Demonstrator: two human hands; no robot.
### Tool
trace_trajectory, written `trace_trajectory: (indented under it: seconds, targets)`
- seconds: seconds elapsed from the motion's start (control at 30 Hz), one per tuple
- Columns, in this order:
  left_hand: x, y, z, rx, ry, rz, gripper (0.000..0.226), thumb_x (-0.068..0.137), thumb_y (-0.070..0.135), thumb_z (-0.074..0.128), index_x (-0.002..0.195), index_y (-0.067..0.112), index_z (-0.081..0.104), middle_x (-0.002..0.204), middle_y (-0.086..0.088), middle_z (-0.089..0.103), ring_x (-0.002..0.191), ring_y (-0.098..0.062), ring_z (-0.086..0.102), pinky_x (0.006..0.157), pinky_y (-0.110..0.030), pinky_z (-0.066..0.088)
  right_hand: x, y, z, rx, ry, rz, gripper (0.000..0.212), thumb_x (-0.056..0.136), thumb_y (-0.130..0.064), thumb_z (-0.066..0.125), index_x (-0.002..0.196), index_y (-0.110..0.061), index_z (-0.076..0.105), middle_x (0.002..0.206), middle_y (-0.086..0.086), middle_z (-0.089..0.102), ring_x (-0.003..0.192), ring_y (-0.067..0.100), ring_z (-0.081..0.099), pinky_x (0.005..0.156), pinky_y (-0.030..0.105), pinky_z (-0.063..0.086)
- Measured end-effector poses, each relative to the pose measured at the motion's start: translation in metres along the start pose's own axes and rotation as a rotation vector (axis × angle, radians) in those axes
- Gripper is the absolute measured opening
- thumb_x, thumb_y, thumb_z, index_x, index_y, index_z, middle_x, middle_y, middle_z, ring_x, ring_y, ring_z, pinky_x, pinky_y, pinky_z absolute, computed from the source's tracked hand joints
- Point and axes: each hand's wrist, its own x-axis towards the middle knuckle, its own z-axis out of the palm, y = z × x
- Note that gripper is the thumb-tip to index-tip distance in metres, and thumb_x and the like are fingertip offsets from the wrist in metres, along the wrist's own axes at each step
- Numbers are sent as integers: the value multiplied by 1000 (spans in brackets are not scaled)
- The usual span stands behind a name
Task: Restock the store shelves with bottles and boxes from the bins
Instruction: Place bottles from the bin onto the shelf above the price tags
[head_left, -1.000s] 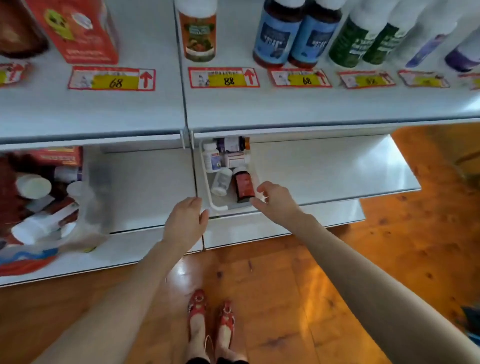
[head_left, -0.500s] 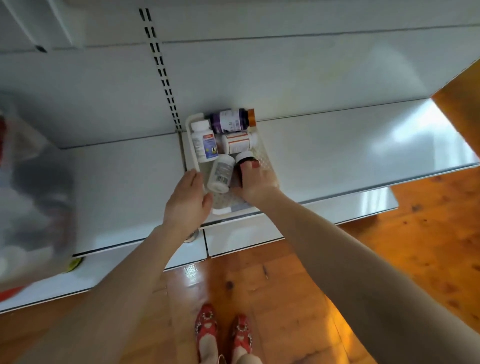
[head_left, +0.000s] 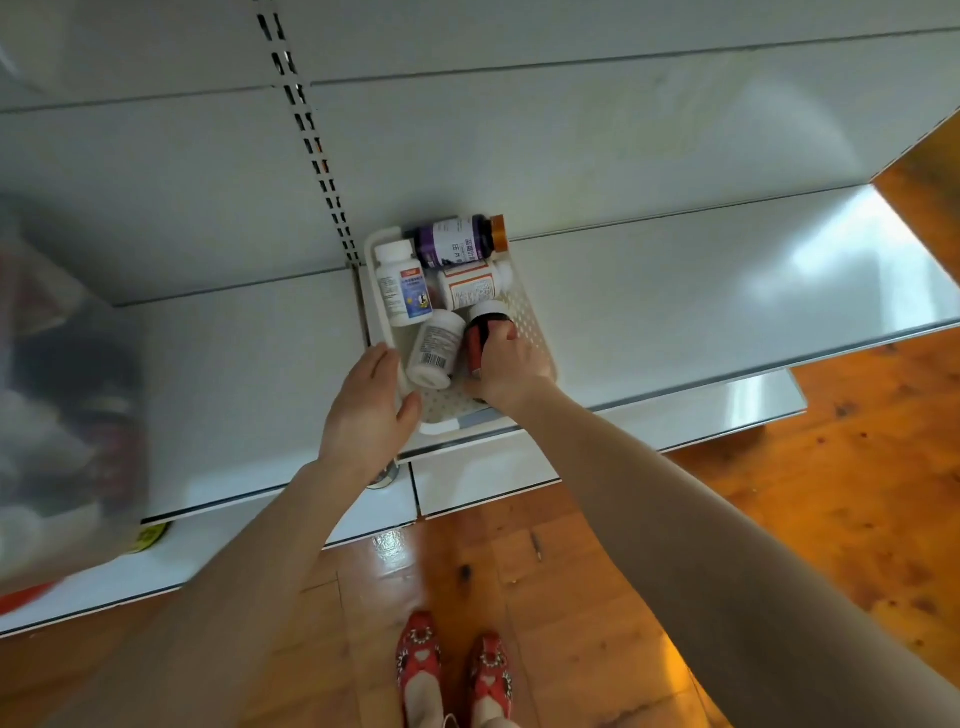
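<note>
A white perforated bin (head_left: 532, 332) sits on the low white shelf (head_left: 701, 312) and holds several bottles lying down. My right hand (head_left: 506, 371) grips a dark bottle with a red label (head_left: 480, 327) at the bin's front right. Beside it lies a white bottle with a grey barcode label (head_left: 435, 349). Behind these lie a white bottle with a blue label (head_left: 404, 283), a white bottle with an orange label (head_left: 472, 287) and a purple bottle with an orange cap (head_left: 457, 240). My left hand (head_left: 371, 410) rests with straight fingers on the bin's front left rim.
A blurred clear bag of bottles (head_left: 62, 395) fills the shelf at the far left. A slotted upright (head_left: 311, 135) runs up the back panel. Below the shelf edge lie the wooden floor (head_left: 831, 493) and my red shoes (head_left: 452, 670).
The view dropped from the stocked upper shelf to the low shelf. My right hand reached into the bin and closed round the dark red-labelled bottle. My left hand came to the bin's rim.
</note>
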Motion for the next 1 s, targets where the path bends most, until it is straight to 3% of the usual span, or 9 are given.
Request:
trace_trajectory:
  seconds: [0.13, 0.27, 0.33, 0.47, 0.6, 0.7, 0.87, 1.0]
  targets:
    - [1, -1, 2, 5, -17, -10, 57, 93, 22, 50, 142, 3, 29, 152, -11, 23, 141, -21, 19, 111, -25, 17, 1, 6, -6, 198, -58, -23, 72, 70, -29, 75, 127, -9, 37, 113, 10, 58, 107, 29, 56, 87, 38, 49]
    - [4, 3, -1, 11, -31, -12, 56, 93, 21, 50, 141, 1, 30, 152, -13, 23, 141, -22, 19, 112, -27, 16, -16, 12, -36, 387, -128, -76, 50, 79, -25, 67, 121, -11, 45, 100, 3, 50, 95, 21, 50, 76, 29, 40]
    - [4, 7, -2, 3, -25, -8, 56, 92, 20, 52, 140, -1, 31, 151, -15, 24, 141, -25, 20, 112, -28, 17, -28, 16, -52, 469, -133, -73, 50, 79, -27, 68, 122, -12, 47, 102, 3, 51, 92, 19, 49, 75, 27, 40]
    - [14, 20, 1, -9, 31, 98, 50, 90, 16, 56, 134, -4, 42, 141, -22, 39, 131, -35, 35, 107, -39, 29, -55, 40, -79, 919, -141, -59, 56, 78, -18, 72, 126, -13, 45, 96, 4, 62, 84, 15, 62, 73, 19, 50]
    - [39, 40, 15, 124, -74, 20, 46, 91, 27, 53, 124, -3, 45, 126, -22, 47, 113, -36, 46, 91, -42, 40, -74, 76, -91, 1398, -206, -50, 61, 78, -7, 69, 132, -12, 41, 105, 15, 64, 92, 22, 66, 89, 31, 53]
    - [47, 55, 23, 290, -166, -76, 51, 88, 36, 55, 121, -1, 45, 120, -22, 46, 102, -36, 52, 80, -42, 45, -83, 94, -85, 1621, -272, -50, 60, 76, -4, 66, 131, -11, 42, 108, 16, 64, 96, 26, 65, 93, 37, 51]
    - [52, 55, 35, 259, -248, -147, 38, 80, 43, 65, 96, 10, 55, 85, -8, 60, 80, -27, 60, 64, -32, 48, -88, 106, -76, 1626, -299, -14, 51, 85, -3, 59, 132, -12, 43, 107, 15, 64, 96, 24, 65, 91, 34, 52]
    - [57, 51, 34, 303, -289, -167, 36, 81, 40, 65, 92, 6, 59, 81, -6, 59, 74, -22, 56, 61, -30, 42, -87, 106, -70, 1551, -327, -4, 49, 84, -5, 60, 130, -14, 44, 111, 15, 63, 96, 22, 65, 92, 32, 53]
